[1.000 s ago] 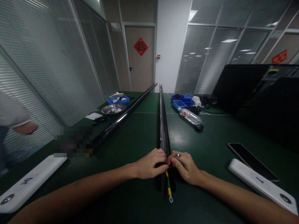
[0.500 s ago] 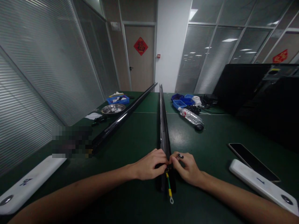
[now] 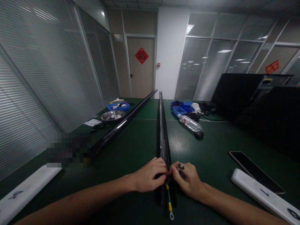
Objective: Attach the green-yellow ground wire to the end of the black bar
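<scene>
The middle long bar [image 3: 164, 147] looks smooth and a bit shiny, while the left long bar [image 3: 120, 125] is very glossy. The wire ring [image 3: 171, 213] looks like metal. The bowl [image 3: 106, 118] is shiny metal, the bottle [image 3: 191, 123] clear, bumpy plastic, and the worktop [image 3: 131, 150] smooth.

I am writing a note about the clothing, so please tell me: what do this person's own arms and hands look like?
The left arm and right arm show no sleeves. The left hand and right hand wear no gloves. A small dark, shiny piece shows at the right fingers, perhaps a ring; I cannot be sure.
</scene>
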Action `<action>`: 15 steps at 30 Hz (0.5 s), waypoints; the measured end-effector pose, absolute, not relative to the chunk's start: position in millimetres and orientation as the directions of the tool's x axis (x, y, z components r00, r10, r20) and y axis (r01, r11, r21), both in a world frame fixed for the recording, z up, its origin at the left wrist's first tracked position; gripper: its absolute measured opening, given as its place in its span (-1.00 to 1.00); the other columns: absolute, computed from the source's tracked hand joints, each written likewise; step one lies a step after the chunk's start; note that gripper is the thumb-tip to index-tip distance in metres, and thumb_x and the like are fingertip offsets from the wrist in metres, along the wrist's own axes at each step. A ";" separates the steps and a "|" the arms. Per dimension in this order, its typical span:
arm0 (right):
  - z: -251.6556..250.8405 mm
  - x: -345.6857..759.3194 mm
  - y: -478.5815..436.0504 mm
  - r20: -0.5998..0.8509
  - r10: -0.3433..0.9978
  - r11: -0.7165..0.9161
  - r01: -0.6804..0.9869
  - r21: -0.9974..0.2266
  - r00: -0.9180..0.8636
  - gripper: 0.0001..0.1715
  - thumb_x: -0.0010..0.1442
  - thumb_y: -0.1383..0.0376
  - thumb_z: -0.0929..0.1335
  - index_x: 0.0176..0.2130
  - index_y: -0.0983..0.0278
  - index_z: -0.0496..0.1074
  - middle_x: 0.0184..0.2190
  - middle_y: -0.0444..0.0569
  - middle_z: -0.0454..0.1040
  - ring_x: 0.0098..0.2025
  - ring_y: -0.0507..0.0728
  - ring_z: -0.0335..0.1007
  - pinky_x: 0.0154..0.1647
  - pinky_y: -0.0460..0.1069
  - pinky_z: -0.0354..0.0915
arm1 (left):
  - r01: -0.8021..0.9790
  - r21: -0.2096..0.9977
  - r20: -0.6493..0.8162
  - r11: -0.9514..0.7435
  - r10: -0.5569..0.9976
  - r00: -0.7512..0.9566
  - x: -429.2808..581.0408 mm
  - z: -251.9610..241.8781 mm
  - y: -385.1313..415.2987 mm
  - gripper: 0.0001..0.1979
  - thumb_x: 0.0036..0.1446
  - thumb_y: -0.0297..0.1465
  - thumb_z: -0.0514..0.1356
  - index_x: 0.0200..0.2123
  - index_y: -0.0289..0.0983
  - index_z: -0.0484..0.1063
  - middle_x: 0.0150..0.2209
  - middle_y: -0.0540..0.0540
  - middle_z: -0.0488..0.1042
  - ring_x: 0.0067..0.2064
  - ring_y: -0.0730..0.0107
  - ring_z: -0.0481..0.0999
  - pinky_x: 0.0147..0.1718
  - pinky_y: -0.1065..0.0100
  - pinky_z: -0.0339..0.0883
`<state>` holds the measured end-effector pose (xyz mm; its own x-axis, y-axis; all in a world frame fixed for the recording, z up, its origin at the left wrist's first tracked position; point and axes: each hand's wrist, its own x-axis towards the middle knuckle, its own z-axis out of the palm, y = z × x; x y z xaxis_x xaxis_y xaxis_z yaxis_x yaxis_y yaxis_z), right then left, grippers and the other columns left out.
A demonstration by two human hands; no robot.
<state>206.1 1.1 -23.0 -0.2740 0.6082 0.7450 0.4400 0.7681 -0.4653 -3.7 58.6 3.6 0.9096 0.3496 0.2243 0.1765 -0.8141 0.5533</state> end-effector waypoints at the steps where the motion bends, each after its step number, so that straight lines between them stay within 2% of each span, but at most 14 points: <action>1: -22.3 205.9 1.0 0.751 0.603 0.770 0.443 -0.459 -0.270 -0.72 0.42 0.41 0.27 -0.34 0.26 0.43 -0.52 -0.10 0.50 -0.56 0.04 0.42 -0.46 -0.09 0.30 | 0.175 0.556 0.228 -0.812 0.351 0.908 -3.6 3.4 58.6 -0.87 0.34 -0.48 0.09 -0.27 -0.26 0.41 -0.25 -0.07 0.46 -0.09 0.26 0.40 -0.02 0.26 0.24; 9: -26.4 206.9 -0.2 0.764 0.587 0.770 0.477 -0.424 -0.268 -0.73 0.41 0.43 0.28 -0.33 0.26 0.43 -0.51 -0.10 0.51 -0.56 0.03 0.42 -0.47 -0.09 0.29 | 0.180 0.562 0.214 -0.808 0.352 0.911 -3.8 3.1 59.2 -0.87 0.34 -0.47 0.09 -0.25 -0.27 0.43 -0.24 -0.08 0.47 -0.08 0.26 0.40 0.01 0.25 0.25; 15: -29.4 209.2 1.1 0.729 0.617 0.760 0.467 -0.452 -0.298 -0.73 0.43 0.40 0.28 -0.33 0.25 0.42 -0.51 -0.10 0.50 -0.56 0.04 0.41 -0.46 -0.08 0.27 | 0.165 0.573 0.225 -0.803 0.347 0.911 -3.8 3.9 58.5 -0.87 0.34 -0.48 0.08 -0.23 -0.26 0.43 -0.23 -0.08 0.47 -0.08 0.26 0.40 0.02 0.23 0.25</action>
